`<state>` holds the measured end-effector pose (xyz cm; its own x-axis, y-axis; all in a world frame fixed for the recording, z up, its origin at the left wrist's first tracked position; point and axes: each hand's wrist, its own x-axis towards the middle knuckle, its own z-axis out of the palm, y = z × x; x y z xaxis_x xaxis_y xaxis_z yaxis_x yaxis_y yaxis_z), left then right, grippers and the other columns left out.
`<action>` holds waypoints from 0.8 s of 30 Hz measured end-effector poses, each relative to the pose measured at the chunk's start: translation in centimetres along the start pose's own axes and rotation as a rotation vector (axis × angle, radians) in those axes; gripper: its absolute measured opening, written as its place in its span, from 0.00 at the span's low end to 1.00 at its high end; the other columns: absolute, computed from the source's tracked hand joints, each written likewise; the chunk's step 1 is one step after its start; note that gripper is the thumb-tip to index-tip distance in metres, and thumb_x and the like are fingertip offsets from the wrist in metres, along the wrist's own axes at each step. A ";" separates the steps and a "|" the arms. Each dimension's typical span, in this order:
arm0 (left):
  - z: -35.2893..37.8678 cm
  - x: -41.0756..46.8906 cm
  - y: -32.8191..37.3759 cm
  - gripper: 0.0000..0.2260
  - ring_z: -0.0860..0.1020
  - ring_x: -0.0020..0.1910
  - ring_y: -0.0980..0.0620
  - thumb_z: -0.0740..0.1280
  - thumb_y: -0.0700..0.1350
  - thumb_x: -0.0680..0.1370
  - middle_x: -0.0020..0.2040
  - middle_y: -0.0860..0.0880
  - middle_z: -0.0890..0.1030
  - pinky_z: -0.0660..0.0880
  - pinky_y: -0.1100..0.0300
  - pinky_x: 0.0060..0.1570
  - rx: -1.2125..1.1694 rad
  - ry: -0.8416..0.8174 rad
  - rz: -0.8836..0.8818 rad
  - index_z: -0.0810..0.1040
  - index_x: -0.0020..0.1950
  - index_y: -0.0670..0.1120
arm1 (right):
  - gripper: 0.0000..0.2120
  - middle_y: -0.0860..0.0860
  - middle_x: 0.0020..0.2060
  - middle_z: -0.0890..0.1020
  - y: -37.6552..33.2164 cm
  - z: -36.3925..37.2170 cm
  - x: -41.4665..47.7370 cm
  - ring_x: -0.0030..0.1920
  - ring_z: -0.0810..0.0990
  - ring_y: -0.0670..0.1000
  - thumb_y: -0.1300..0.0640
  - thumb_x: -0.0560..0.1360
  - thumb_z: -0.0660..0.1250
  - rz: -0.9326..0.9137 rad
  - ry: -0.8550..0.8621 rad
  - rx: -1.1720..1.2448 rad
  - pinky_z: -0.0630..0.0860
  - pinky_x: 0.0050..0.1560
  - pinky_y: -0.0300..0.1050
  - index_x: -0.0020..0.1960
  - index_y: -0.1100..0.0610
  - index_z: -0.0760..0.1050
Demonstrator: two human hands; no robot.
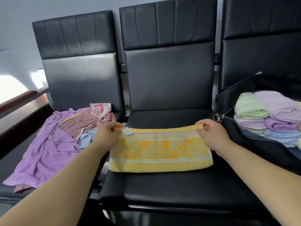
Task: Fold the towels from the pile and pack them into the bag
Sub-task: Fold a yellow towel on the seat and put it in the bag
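Towel pile (48,144), unfolded, is noted at the left. The yellow towel (160,154), part-folded on the middle seat (162,190), is pinched at its far corners by the left hand (107,136) and the right hand (211,134). Folding is judged in hand; a further fold is called for before packing into the bag (254,144), right, part-filled.

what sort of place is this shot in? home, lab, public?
Likely a waiting area, not a home: a row of linked black padded seats against a plain wall. It serves as a folding bench here, with a towel pile, a yellow towel and an open bag on the seats.
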<state>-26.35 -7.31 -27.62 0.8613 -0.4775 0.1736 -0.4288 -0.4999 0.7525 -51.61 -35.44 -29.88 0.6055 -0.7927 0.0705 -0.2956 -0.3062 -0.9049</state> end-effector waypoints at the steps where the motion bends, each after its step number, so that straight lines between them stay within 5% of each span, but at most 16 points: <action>1: 0.2 0.3 0.3 0.10 0.74 0.34 0.52 0.66 0.40 0.81 0.40 0.51 0.78 0.72 0.59 0.35 0.008 0.031 0.012 0.82 0.53 0.54 | 0.09 0.46 0.45 0.86 -0.1 0.2 0.6 0.47 0.85 0.51 0.59 0.78 0.69 -0.007 0.009 0.006 0.83 0.52 0.55 0.53 0.46 0.80; 5: 1.6 1.8 0.7 0.11 0.76 0.36 0.52 0.64 0.40 0.81 0.43 0.50 0.80 0.72 0.59 0.35 0.070 0.079 0.026 0.81 0.55 0.55 | 0.10 0.46 0.51 0.85 -0.3 0.9 3.4 0.50 0.83 0.49 0.56 0.79 0.68 -0.050 0.052 -0.050 0.81 0.54 0.54 0.58 0.47 0.79; 10: 5.4 1.5 -0.2 0.13 0.76 0.59 0.42 0.70 0.45 0.78 0.61 0.45 0.75 0.73 0.47 0.63 0.362 -0.072 0.104 0.80 0.63 0.52 | 0.21 0.52 0.66 0.75 1.8 2.1 4.5 0.58 0.77 0.53 0.52 0.80 0.69 -0.036 -0.065 -0.370 0.72 0.54 0.45 0.72 0.50 0.72; 16: 9.2 -3.6 2.6 0.18 0.72 0.63 0.48 0.63 0.59 0.81 0.63 0.54 0.71 0.70 0.50 0.66 0.467 -0.586 0.305 0.70 0.70 0.61 | 0.16 0.44 0.57 0.79 1.9 2.6 3.5 0.60 0.77 0.50 0.57 0.79 0.64 -0.254 -0.336 -0.633 0.72 0.59 0.44 0.64 0.46 0.76; 20: 9.3 -4.7 3.9 0.23 0.66 0.69 0.45 0.56 0.68 0.80 0.71 0.54 0.67 0.63 0.46 0.71 0.657 -0.652 0.324 0.66 0.73 0.63 | 0.16 0.43 0.60 0.80 1.2 1.7 2.1 0.61 0.77 0.49 0.51 0.81 0.60 -0.263 -0.457 -0.828 0.74 0.61 0.47 0.67 0.45 0.74; 24: 9.8 -3.8 4.5 0.26 0.58 0.76 0.44 0.53 0.71 0.77 0.76 0.53 0.61 0.52 0.36 0.74 0.799 -0.622 0.263 0.64 0.74 0.66 | 0.11 0.41 0.47 0.82 -0.1 0.5 -1.1 0.47 0.79 0.45 0.49 0.78 0.62 -0.293 -0.534 -0.862 0.78 0.50 0.46 0.58 0.42 0.77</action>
<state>-34.21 -14.88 -31.12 0.5198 -0.8146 -0.2575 -0.8327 -0.5505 0.0603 -51.87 -34.24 -30.11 0.9229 -0.3564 -0.1454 -0.3834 -0.8852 -0.2635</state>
